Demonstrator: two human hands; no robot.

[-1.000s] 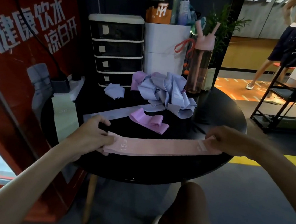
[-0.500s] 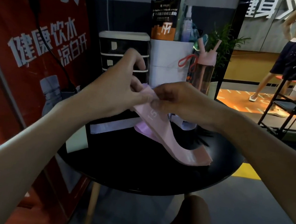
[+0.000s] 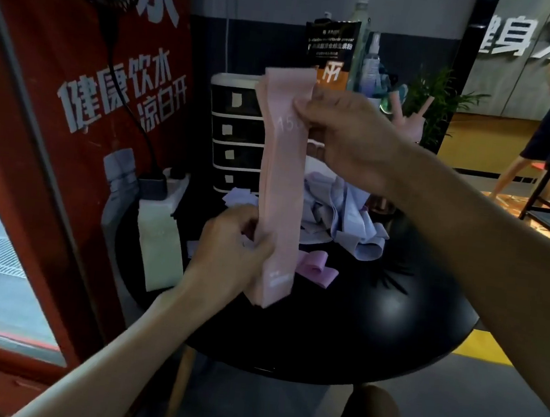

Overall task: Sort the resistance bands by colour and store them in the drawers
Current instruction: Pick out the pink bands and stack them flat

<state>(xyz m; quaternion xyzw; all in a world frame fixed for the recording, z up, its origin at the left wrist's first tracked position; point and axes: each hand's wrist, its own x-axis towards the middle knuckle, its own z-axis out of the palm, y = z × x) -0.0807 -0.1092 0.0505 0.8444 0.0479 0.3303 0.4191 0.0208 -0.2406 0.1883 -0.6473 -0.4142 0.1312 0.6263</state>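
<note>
A folded pink resistance band [image 3: 282, 188] hangs upright in the air above the round black table [image 3: 372, 337]. My right hand [image 3: 349, 138] pinches it near the top, beside the printed number. My left hand [image 3: 232, 248] grips its lower part from the left. A pile of pale blue bands [image 3: 350, 223] lies at the back of the table, and a folded purple band [image 3: 314, 268] lies in front of it. The small drawer unit [image 3: 233, 136] with several shut drawers stands behind the pink band.
A power strip [image 3: 164, 184] and a pale green band [image 3: 157, 247] sit at the table's left edge. A white box, bottles and a pink drink bottle [image 3: 407, 127] stand at the back. A red sign [image 3: 76, 85] fills the left. A person stands far right.
The pink band lay stretched flat on the table, was folded, and now hangs upright. My right hand has lifted its top end while my left hand has slid down to the lower part.
</note>
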